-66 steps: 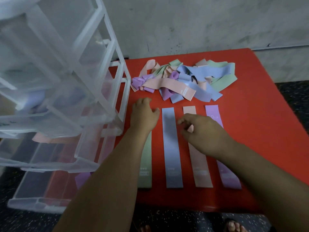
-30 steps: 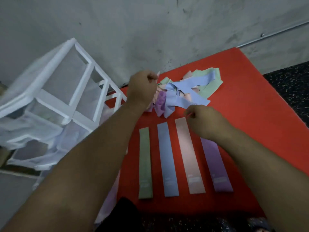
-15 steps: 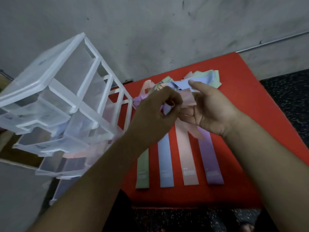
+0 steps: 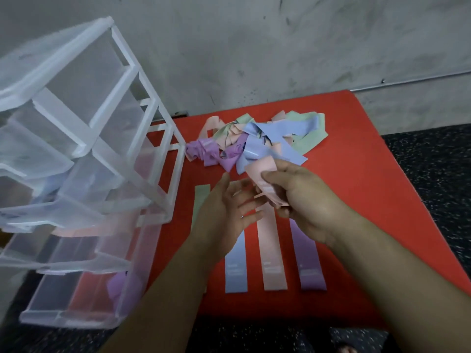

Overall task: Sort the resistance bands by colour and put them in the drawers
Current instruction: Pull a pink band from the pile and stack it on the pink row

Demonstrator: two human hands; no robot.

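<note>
My right hand [image 4: 303, 197] grips a folded pink band [image 4: 263, 175] above the red table [image 4: 356, 200]. Just left of it my left hand [image 4: 224, 212] hovers with fingers spread, holding nothing. A tangled pile of bands [image 4: 254, 141] in pink, green, blue and purple lies at the table's back. Flat in a row near the front lie a green band [image 4: 200, 200], a blue band [image 4: 235, 271], a pink band [image 4: 271, 253] and a purple band [image 4: 308, 261], partly hidden by my arms. The clear plastic drawer unit [image 4: 84, 159] stands to the left.
Several drawers of the unit stick out, with pink, bluish and purple bands dimly seen inside. A grey wall [image 4: 254, 47] rises behind the table. Dark speckled floor [image 4: 433, 174] lies right of and below the table.
My left hand took a pink band from the pile and both hands brought it forward. Now the right hand holds it alone and the left hand has opened.
</note>
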